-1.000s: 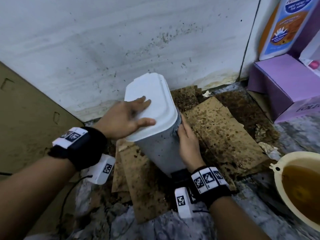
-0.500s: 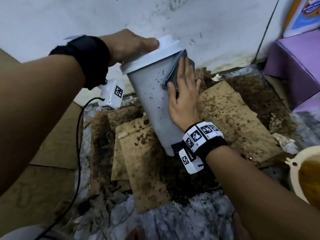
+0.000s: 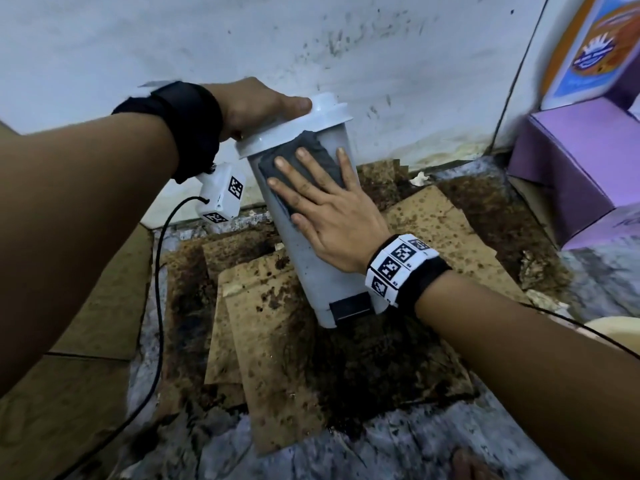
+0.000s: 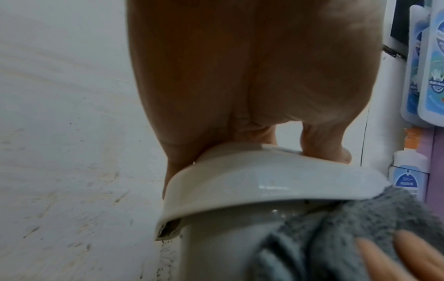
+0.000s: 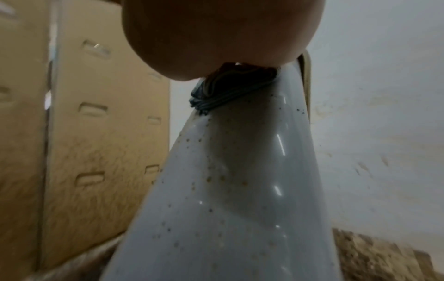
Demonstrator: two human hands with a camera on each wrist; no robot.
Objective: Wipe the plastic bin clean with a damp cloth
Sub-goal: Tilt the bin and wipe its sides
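A grey plastic bin (image 3: 311, 271) with a white lid (image 3: 311, 129) leans tilted on stained cardboard near the wall. My left hand (image 3: 263, 102) grips the lid from above, fingers curled over its top; the left wrist view shows this hand (image 4: 240, 76) on the lid (image 4: 264, 182). My right hand (image 3: 332, 216) lies flat with spread fingers, pressing a folded dark grey cloth (image 3: 313, 142) against the bin's upper front, just under the lid. In the right wrist view, brown specks dot the bin wall (image 5: 240, 190) below the cloth (image 5: 216, 98).
Wet, stained cardboard sheets (image 3: 277, 358) cover the marble floor under the bin. A spattered white wall (image 3: 311, 46) stands right behind it. Purple boxes (image 3: 571, 161) and a printed bottle (image 3: 595, 46) sit at the right, a cream basin (image 3: 616, 330) at the right edge, a brown carton (image 3: 86, 341) at the left.
My right hand has brought the cloth round from the bin's right side onto its front face. My left hand moved from lying on the lid to holding its top.
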